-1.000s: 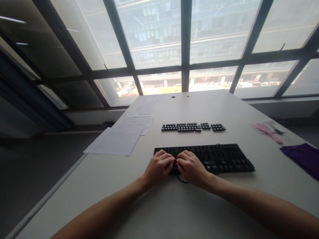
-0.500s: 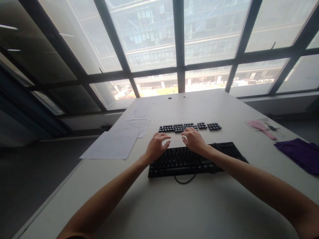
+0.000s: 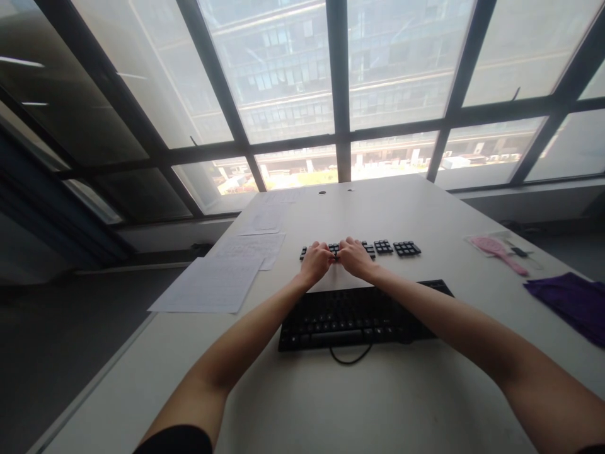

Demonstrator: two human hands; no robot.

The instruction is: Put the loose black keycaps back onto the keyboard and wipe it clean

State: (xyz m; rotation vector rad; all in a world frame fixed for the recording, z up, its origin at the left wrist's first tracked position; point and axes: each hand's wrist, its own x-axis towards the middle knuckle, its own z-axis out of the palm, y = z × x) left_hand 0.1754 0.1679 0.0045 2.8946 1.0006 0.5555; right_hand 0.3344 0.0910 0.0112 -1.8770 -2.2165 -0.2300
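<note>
Black keycaps [image 3: 368, 251] lie in keyboard-like rows on the white table, beyond a black keyboard [image 3: 350, 312]. My left hand [image 3: 316, 261] is closed over the left part of these rows, fingertips pinched on small dark keycaps. Close beside it, my right hand [image 3: 354, 256] is also closed, its thumb and fingers at the same keycaps. The fingertips almost meet, and both hands hide much of the main block. My forearms pass over the keyboard, whose cable [image 3: 350, 362] loops out at the near edge.
Two smaller keycap blocks, one [image 3: 383, 246] beside the other [image 3: 407, 248], lie to the right. Written paper sheets [image 3: 208, 284] cover the table's left side. A pink brush-like object [image 3: 498, 250] and a purple cloth [image 3: 570, 302] lie at the right. Windows stand beyond the table.
Both hands have moved forward from above the keyboard's far edge to the keycap rows. They have come closer together, and their fingers have closed.
</note>
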